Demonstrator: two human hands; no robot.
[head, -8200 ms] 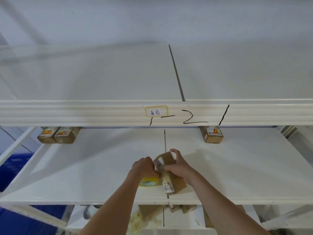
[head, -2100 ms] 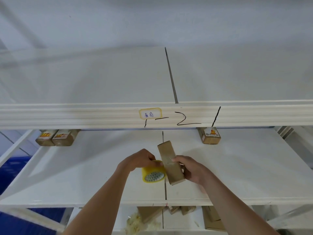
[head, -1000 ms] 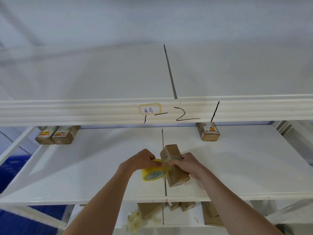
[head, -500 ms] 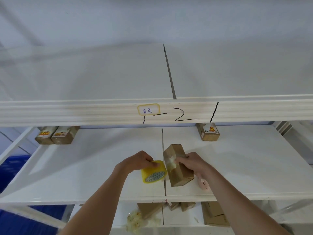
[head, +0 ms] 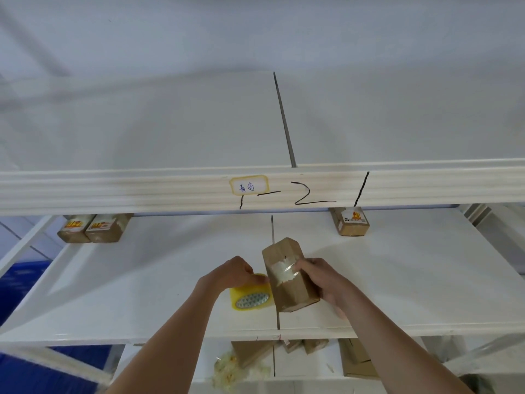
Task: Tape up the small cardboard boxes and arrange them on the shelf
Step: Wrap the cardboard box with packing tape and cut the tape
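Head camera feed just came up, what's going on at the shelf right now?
A person is taping a small cardboard box over the middle shelf. The right hand grips the box, with clear tape already across its face. The left hand holds the yellow tape roll beside it. Three finished boxes sit at the back: two on the left, one on the right.

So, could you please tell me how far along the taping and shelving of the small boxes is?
Done: three small brown cardboard boxes stand at the back of the white shelf. In hand: the right hand grips a taped brown box; the left hand holds the yellow tape roll. Left: shelving it, plus the boxes below.
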